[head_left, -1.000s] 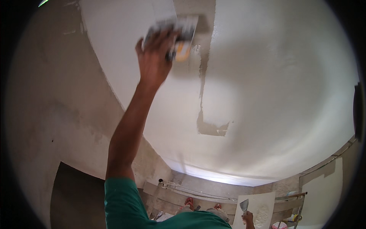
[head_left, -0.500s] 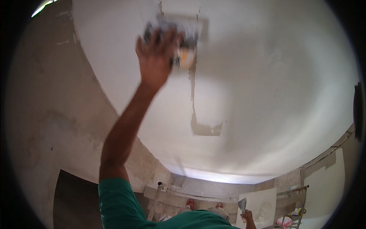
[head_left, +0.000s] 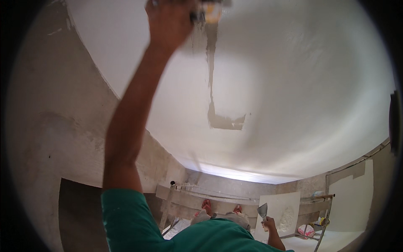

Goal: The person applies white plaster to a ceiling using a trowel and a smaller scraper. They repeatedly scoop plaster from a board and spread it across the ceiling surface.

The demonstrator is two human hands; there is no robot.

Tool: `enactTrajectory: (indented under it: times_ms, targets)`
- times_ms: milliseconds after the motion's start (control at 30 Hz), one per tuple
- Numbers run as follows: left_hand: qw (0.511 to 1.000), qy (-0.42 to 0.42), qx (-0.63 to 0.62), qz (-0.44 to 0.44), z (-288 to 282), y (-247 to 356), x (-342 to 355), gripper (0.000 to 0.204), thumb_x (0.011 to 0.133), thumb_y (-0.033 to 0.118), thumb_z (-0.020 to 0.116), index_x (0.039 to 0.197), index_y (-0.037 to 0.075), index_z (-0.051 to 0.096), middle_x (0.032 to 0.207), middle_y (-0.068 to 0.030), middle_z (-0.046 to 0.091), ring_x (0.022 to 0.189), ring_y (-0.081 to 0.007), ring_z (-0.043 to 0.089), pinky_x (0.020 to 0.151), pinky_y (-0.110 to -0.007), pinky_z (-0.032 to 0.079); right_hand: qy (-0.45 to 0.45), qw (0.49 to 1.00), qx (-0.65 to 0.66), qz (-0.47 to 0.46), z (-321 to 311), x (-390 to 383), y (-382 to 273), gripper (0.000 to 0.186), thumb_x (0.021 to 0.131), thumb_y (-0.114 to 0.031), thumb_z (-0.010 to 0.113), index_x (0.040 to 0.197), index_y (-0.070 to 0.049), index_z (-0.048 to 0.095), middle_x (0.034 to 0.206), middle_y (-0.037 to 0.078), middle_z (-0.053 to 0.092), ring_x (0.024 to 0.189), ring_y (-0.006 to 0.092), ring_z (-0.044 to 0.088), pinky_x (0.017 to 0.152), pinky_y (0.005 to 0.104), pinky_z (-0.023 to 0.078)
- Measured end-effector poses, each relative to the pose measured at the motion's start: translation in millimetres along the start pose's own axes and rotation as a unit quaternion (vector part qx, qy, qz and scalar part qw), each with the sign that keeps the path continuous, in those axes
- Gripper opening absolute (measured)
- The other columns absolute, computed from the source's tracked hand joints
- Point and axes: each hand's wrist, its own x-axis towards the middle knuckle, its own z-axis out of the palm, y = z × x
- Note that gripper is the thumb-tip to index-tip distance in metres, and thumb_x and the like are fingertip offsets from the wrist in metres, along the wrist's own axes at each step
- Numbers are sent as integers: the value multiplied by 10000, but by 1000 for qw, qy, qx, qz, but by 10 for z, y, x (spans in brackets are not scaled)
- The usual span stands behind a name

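Observation:
My left hand (head_left: pixel 170 25) is raised high against the white-coated wall (head_left: pixel 294 84), cut off by the upper edge of the view. It grips a flat putty-smeared blade (head_left: pixel 212 11) with a yellow-orange patch, pressed to the wall; blur hides its exact shape. Below it runs a bare grey strip (head_left: pixel 210 59) that widens into a grey patch (head_left: pixel 226 122) at its lower end. Down at the lower right, my right hand (head_left: pixel 268 223) is closed around the handle of a putty knife (head_left: pixel 262 210), its grey blade pointing up. Beside that hand lies a white board (head_left: pixel 268 201) bearing a putty smear (head_left: pixel 287 220).
My feet (head_left: pixel 207 205) stand on a plank of a scaffold with metal rails (head_left: pixel 327 196). A pink-and-white bag (head_left: pixel 306 231) and a yellow container (head_left: pixel 322 221) sit at the lower right. Unpainted grey wall (head_left: pixel 75 138) fills the left, with a dark opening (head_left: pixel 79 214) below.
My left hand with the blade has moved upward, partly out of view. The wall and its grey patch also shift up in the picture. My right hand keeps hold of the putty knife.

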Motion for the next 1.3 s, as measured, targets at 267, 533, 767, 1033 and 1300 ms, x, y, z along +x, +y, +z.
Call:
enactTrajectory:
  times_ms: [267, 533, 767, 1033, 1300]
  targets:
    - [989, -133, -70, 1, 145, 479, -2076, 634, 744, 39, 653, 1304, 315, 546, 1433, -1, 433, 1349, -361, 322, 1024, -638, 216, -12, 999, -16, -46, -77, 279, 138, 134, 713, -37, 658, 845, -16, 672, 569, 66, 580, 465, 164, 553, 413, 327, 438]
    - [999, 38, 23, 24, -481, -39, 236, 772, 703, 41, 697, 1377, 316, 440, 1422, 13, 449, 1285, -308, 428, 1032, -619, 287, 71, 997, 1, -1, 127, 78, 116, 144, 739, -99, 707, 763, 21, 630, 558, 116, 582, 438, 206, 573, 383, 358, 453]
    - [999, -23, 39, -29, -608, -79, 1143, 587, 839, -1, 528, 1374, 226, 446, 1422, -13, 449, 1255, -271, 461, 1104, -544, 264, 95, 993, 18, 60, 265, -406, -586, 274, 745, -183, 742, 633, 0, 571, 493, 104, 530, 363, 208, 509, 308, 382, 361]
    - [1000, -14, 16, 3, 76, 533, -708, 542, 848, 31, 561, 1359, 185, 464, 1393, -85, 474, 1268, -323, 434, 1030, -580, 316, 112, 991, -16, 71, 176, -400, -245, 237, 726, -231, 724, 721, -9, 641, 507, 86, 554, 384, 197, 544, 342, 360, 409]
    - [980, -164, -110, -24, 337, 863, -3262, 574, 716, 49, 639, 1221, 319, 590, 1299, 28, 527, 1198, -364, 439, 934, -630, 287, 78, 994, -79, 20, 43, -141, -260, 250, 766, -234, 690, 651, -40, 582, 455, 47, 481, 357, 184, 494, 334, 358, 384]
